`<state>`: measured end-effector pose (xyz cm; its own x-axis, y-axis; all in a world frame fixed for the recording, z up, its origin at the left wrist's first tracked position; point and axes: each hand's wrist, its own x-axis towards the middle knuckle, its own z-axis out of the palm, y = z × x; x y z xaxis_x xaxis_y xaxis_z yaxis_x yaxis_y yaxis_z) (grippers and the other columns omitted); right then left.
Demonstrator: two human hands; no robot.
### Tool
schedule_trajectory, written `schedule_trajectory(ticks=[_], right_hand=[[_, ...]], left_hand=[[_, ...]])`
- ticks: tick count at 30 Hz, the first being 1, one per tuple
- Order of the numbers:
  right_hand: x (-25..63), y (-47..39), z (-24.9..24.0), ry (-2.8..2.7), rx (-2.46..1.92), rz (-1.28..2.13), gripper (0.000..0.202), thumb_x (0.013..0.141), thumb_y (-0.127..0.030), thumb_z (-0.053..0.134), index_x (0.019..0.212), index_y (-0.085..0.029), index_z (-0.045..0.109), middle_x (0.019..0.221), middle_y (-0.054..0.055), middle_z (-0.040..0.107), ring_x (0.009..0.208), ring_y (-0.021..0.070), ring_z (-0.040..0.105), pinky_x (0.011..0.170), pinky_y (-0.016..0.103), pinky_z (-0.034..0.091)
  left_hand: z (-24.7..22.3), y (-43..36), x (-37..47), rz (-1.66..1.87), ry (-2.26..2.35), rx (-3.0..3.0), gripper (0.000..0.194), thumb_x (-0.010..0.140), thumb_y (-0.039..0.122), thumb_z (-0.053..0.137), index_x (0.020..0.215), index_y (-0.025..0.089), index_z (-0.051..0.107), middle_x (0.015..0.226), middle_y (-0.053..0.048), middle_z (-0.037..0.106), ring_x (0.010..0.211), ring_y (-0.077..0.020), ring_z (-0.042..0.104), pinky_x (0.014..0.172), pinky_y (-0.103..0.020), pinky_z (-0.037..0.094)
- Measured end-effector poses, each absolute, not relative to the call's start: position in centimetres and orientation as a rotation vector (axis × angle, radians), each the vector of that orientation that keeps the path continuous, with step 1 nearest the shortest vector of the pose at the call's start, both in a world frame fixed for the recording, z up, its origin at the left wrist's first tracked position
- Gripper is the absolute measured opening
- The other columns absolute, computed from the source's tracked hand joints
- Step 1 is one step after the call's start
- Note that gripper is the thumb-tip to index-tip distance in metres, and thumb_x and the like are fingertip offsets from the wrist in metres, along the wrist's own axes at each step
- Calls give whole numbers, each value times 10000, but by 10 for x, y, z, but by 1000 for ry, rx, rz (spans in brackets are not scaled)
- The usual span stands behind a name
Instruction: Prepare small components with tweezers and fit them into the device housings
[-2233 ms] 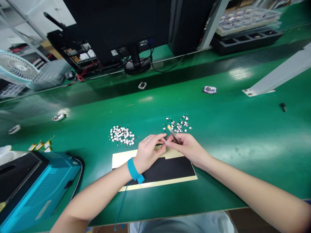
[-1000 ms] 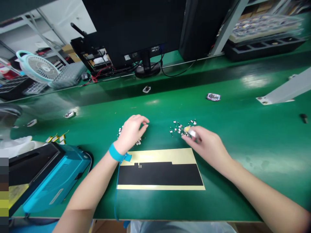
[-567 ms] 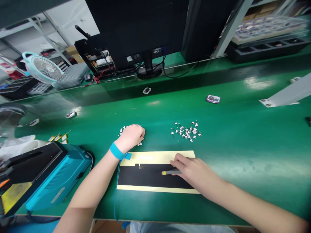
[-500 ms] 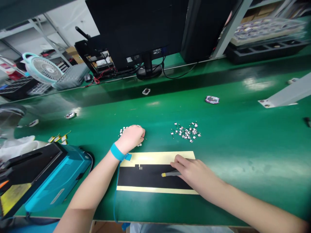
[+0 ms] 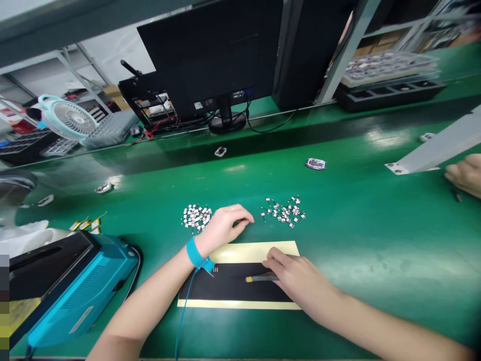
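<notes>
The left pile (image 5: 195, 215) of small white parts lies past the far edge of the sheet (image 5: 229, 292), by its left end. The left hand (image 5: 224, 224) is just right of that pile, beyond the sheet's far edge, back up and fingers pointing right; its forearm crosses the sheet's left end. Thumb and fingers curve toward each other; whether they pinch a part is too small to tell. Over the sheet's right half are the tweezers (image 5: 263, 277), long axis along the sheet's length, yellow end leftward. The right pile (image 5: 283, 213) lies past the sheet's far edge, toward its right end; the left fingertips are close to its left side. The right hand (image 5: 291, 268), closed around the tweezers, is over the sheet's right end, knuckles up, forearm running off to the near right.
</notes>
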<state>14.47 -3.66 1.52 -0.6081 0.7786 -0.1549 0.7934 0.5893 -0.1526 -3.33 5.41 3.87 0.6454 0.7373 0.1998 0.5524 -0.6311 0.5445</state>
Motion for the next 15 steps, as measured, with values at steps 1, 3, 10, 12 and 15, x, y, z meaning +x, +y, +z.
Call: schedule_trajectory(ticks=[1,3,10,12,15], right_hand=[[144,-36,15,2734,1375,-340,311,646,29,542,887,-156,610,878,47,581,592,180,613,496,270,457],[143,-35,16,2728,1435,-421,251,661,-9,593,864,-154,616,863,42,591,620,184,620,517,265,457],[143,-27,14,2658,1684,-848,122,657,-186,686,759,-165,622,769,10,614,637,164,596,562,245,404],[143,-24,12,2637,1726,-980,108,657,-178,682,744,-160,620,755,13,613,652,164,583,576,240,381],[146,-17,12,2618,1736,-1148,34,693,-168,637,702,-146,613,724,23,604,640,154,552,574,235,342]], left_hand=[[38,50,-30,674,965,2327,161,777,85,475,773,176,608,799,-19,616,746,-119,571,684,-222,453],[34,43,-23,812,949,2132,154,781,102,490,761,170,627,789,-28,613,759,-116,569,703,-225,459],[16,27,-9,1025,954,1591,178,740,117,553,893,160,634,882,-48,530,773,-102,565,702,-210,500],[13,26,-8,1035,949,1594,195,729,105,562,898,168,636,880,-40,528,779,-96,561,720,-200,495],[8,25,-7,1044,953,1603,208,713,115,587,906,177,636,888,-33,525,769,-88,556,713,-191,494]])
